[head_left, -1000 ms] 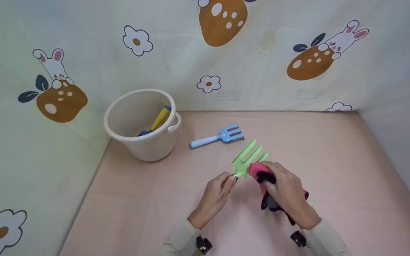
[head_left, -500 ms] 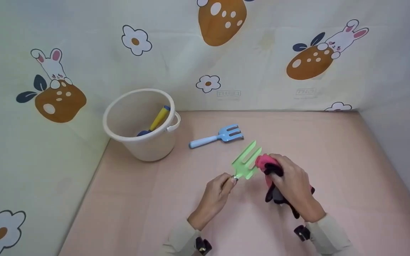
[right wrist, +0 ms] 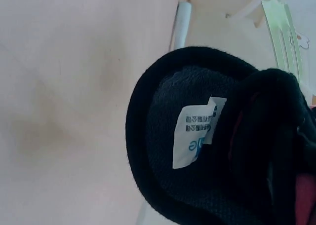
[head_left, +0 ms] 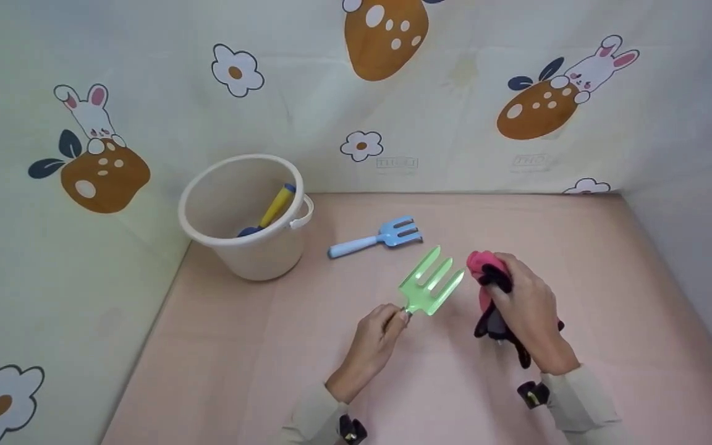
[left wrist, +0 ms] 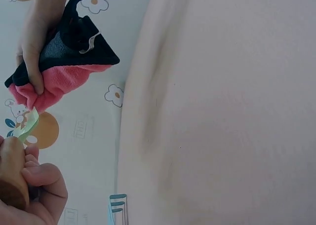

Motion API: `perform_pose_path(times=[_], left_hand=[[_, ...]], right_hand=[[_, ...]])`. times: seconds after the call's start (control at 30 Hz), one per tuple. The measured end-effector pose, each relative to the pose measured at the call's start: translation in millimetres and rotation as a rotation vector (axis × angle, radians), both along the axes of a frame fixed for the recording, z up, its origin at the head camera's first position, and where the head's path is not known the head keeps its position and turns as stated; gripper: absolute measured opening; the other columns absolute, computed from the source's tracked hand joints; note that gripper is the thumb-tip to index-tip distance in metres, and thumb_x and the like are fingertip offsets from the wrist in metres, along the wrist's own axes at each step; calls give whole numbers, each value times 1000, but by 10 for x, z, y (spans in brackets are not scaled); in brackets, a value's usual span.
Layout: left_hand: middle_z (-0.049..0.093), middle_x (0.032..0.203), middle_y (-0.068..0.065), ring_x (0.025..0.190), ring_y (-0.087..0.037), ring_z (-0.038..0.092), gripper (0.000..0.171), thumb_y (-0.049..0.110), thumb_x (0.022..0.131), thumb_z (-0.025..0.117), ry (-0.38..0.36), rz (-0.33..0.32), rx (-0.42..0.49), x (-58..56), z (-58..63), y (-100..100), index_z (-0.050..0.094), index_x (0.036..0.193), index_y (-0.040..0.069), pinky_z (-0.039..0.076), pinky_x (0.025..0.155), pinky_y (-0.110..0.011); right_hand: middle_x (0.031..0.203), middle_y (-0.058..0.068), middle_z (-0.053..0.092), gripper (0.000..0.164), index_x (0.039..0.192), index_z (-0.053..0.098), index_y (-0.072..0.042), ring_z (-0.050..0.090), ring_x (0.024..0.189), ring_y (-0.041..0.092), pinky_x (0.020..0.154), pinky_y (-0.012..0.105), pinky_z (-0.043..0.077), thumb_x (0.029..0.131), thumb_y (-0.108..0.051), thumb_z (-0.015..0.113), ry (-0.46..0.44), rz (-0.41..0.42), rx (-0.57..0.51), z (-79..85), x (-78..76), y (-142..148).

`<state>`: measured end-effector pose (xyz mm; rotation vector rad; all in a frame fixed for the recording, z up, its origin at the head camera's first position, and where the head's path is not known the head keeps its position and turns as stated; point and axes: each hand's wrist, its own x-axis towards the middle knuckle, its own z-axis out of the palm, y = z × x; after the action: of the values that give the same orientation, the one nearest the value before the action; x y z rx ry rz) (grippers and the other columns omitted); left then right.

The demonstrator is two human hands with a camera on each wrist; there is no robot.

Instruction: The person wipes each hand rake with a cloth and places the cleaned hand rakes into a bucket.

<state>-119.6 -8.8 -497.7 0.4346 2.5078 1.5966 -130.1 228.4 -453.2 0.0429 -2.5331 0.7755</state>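
My left hand (head_left: 373,339) grips the wooden handle (left wrist: 12,173) of a green garden hand fork (head_left: 427,287), its tines pointing up and to the right in the head view. To the right of the tines, my right hand (head_left: 528,303) holds bunched pink-and-black work gloves (head_left: 497,322). In the right wrist view a dark glove cuff (right wrist: 158,131) with a white label (right wrist: 190,136) fills the middle, and the green fork shows behind it. A gap separates the gloves from the tines in the head view.
A blue hand fork (head_left: 374,238) lies on the pink tabletop (head_left: 238,371) beyond my hands. Back left stands a white bucket (head_left: 263,259) holding a tool with a yellow handle (head_left: 277,206). Patterned cloth walls (head_left: 306,93) enclose the back and sides.
My right hand with the gloves has moved right and slightly away from me, off the green fork's tines, which now show fully. The left hand stays nearly still.
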Motion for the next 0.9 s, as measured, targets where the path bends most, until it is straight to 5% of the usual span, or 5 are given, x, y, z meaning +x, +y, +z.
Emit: perform_pose_path(times=[0.23, 0.5, 0.9], left_hand=[[50, 81, 3, 70, -5, 44, 31, 31, 100, 41, 33, -7, 8, -1, -8, 5, 60, 90, 9, 40, 61, -17], [48, 80, 4, 72, -5, 44, 28, 28, 99, 45, 55, 11, 18, 16, 0, 37, 59, 87, 8, 40, 61, -17], [48, 77, 3, 70, -4, 44, 22, 16, 97, 44, 133, 24, 0, 24, 11, 43, 58, 83, 7, 40, 61, -17]], right_hand=[[98, 15, 66, 38, 110, 59, -2, 64, 82, 28, 73, 47, 52, 74, 1, 72, 100, 109, -29, 25, 94, -115], [95, 7, 65, 45, 110, 60, -6, 63, 82, 17, 73, 35, 55, 69, -5, 79, 129, 316, 143, -35, 268, -393], [95, 6, 66, 45, 112, 61, -9, 62, 80, 15, 70, 34, 55, 70, -6, 78, 74, 363, 164, -147, 298, -550]])
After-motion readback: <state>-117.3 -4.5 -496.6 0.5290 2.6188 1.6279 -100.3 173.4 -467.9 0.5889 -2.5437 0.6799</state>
